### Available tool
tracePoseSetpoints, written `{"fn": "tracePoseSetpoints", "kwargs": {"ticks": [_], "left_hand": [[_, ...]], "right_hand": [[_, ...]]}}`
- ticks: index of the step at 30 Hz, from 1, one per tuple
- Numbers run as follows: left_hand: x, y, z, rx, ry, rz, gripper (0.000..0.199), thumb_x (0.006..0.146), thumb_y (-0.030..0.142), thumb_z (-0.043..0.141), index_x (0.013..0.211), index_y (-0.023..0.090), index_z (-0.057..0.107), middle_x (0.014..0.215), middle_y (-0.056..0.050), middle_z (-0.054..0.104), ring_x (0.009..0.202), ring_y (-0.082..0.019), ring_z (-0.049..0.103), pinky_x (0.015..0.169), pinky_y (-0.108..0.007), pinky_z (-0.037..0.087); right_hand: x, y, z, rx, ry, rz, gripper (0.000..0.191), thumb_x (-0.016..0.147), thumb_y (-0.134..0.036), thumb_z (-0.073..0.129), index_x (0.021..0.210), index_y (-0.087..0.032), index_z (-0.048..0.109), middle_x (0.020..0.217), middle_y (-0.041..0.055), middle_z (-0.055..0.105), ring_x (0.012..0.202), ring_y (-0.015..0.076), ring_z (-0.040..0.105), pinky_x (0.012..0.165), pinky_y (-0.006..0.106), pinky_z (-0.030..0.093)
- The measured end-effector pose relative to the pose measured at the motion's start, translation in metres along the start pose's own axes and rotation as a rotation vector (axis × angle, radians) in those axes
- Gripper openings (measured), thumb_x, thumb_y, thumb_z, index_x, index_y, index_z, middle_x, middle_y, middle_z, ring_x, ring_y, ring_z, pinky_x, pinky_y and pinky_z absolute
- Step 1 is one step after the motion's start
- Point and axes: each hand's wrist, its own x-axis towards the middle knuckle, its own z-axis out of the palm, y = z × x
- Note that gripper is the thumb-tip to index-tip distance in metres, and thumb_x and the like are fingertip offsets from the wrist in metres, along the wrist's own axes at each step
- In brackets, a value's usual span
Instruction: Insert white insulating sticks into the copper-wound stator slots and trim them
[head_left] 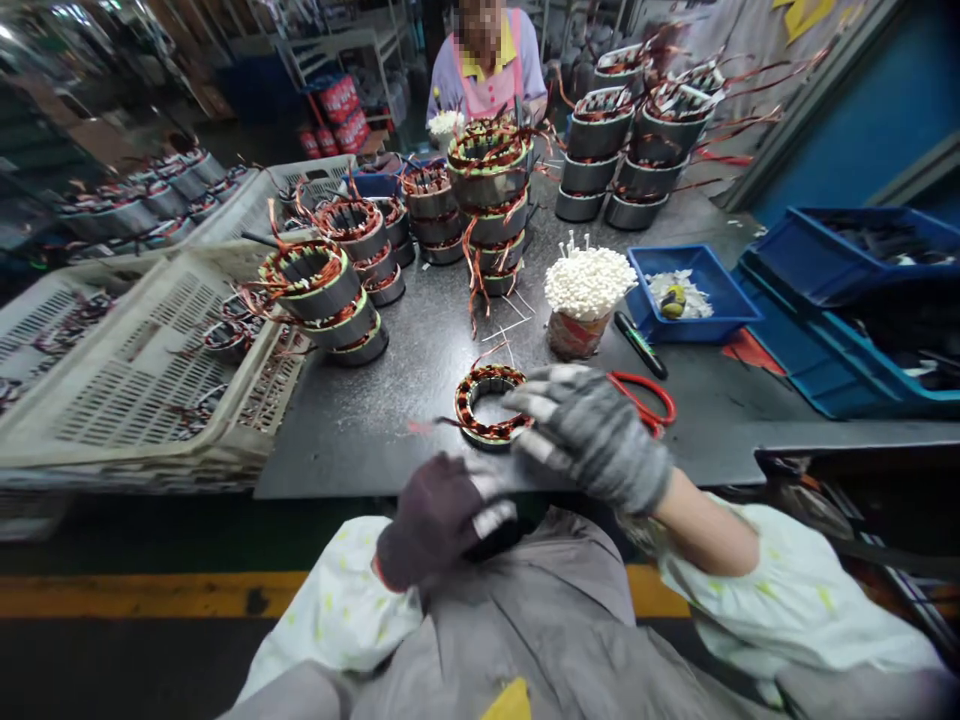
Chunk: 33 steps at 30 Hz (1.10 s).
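The copper-wound ring [487,433] lies on the worktop [352,440], seemingly mid-handling, half-curled right hand [607,432] at its edge, bent left hand [444,512] nearer the body, holds too blurred to tell; working it further probably calls for steadying its rim.

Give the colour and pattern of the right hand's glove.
The right glove is mottled light and dark grey; the head view, the only one, shows it.

Dark purple left glove [435,515], striped grey right glove [604,435], white yellow-flecked sleeves [795,570], grey clothing [540,630]
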Motion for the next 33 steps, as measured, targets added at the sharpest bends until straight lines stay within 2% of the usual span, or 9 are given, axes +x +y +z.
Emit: {"fn": "tracePoseSetpoints", "kwargs": {"ticks": [2,4,9,15,17,23,25,29,33], "left_hand": [[0.007,0.004,-0.002,0.045,-0.05,0.227,0.025,0.101,0.026,0.05,0.118,0.03,0.068,0.115,-0.001,0.076,0.115,-0.017,0.068,0.11,-0.039,0.049],[0.021,-0.005,-0.005,0.13,0.022,0.263,0.03,0.1,0.023,0.053,0.129,0.028,0.064,0.124,-0.002,0.073,0.132,-0.019,0.058,0.119,-0.043,0.041],[0.04,-0.044,-0.002,0.132,0.153,0.008,0.04,0.095,0.041,0.063,0.13,0.021,0.061,0.131,-0.011,0.067,0.133,-0.025,0.056,0.112,-0.044,0.047],[0.033,-0.044,0.018,0.048,0.243,-0.194,0.036,0.091,0.044,0.069,0.12,0.023,0.064,0.12,-0.008,0.071,0.118,-0.023,0.064,0.103,-0.04,0.051],[0.032,-0.04,0.018,0.072,0.202,-0.236,0.036,0.092,0.043,0.068,0.122,0.024,0.064,0.123,-0.007,0.071,0.119,-0.023,0.063,0.103,-0.04,0.05],[0.037,-0.034,0.007,0.254,0.079,-0.124,0.03,0.096,0.04,0.061,0.123,0.03,0.069,0.118,-0.005,0.074,0.12,-0.029,0.062,0.096,-0.048,0.047],[0.043,-0.036,0.006,0.297,0.102,-0.075,0.025,0.096,0.037,0.062,0.117,0.031,0.072,0.114,-0.005,0.075,0.119,-0.03,0.062,0.099,-0.051,0.045],[0.059,-0.046,0.012,0.256,0.131,0.003,0.027,0.096,0.031,0.058,0.119,0.031,0.072,0.128,-0.005,0.071,0.132,-0.03,0.055,0.119,-0.062,0.029],[0.066,-0.051,0.023,0.181,0.117,0.002,0.03,0.098,0.032,0.053,0.124,0.029,0.068,0.118,-0.005,0.074,0.122,-0.025,0.063,0.12,-0.057,0.033]], "right_hand": [[0.016,-0.009,0.008,-0.011,-0.226,-0.103,0.038,0.093,-0.039,0.059,0.121,-0.018,0.072,0.116,0.0128,0.074,0.112,0.0321,0.061,0.1,0.048,0.044],[0.031,-0.01,0.016,-0.067,-0.358,-0.102,0.034,0.09,-0.039,0.062,0.11,-0.015,0.076,0.104,0.0149,0.074,0.1,0.031,0.063,0.091,0.044,0.046],[0.06,-0.001,0.014,-0.007,-0.502,-0.077,0.035,0.088,-0.053,0.067,0.092,-0.02,0.078,0.081,0.0061,0.073,0.07,0.0184,0.06,0.065,0.029,0.038],[0.081,0.005,0.012,0.212,-0.777,0.158,0.024,0.073,-0.045,0.082,0.075,-0.021,0.077,0.061,-0.0043,0.066,0.055,0.0111,0.054,0.055,0.025,0.033],[0.073,0.004,0.014,0.243,-0.685,0.081,0.028,0.078,-0.049,0.078,0.075,-0.022,0.078,0.063,-0.0028,0.067,0.059,0.0125,0.056,0.059,0.026,0.036],[0.013,0.005,0.03,0.197,-0.061,-0.166,0.031,0.101,-0.043,0.053,0.103,-0.025,0.079,0.098,0.0065,0.075,0.096,0.0221,0.063,0.093,0.039,0.045],[-0.003,0.016,0.033,0.223,0.143,-0.058,0.03,0.1,-0.041,0.053,0.103,-0.024,0.078,0.099,0.007,0.075,0.102,0.0236,0.063,0.097,0.041,0.047],[-0.01,0.057,0.028,0.135,0.597,0.509,0.032,0.097,-0.042,0.052,0.087,-0.022,0.075,0.091,0.0098,0.073,0.097,0.0265,0.064,0.095,0.045,0.05],[0.016,0.097,0.027,0.144,0.727,0.747,0.028,0.087,-0.041,0.062,0.096,-0.017,0.073,0.095,0.0109,0.073,0.089,0.0252,0.065,0.088,0.043,0.054]]}}
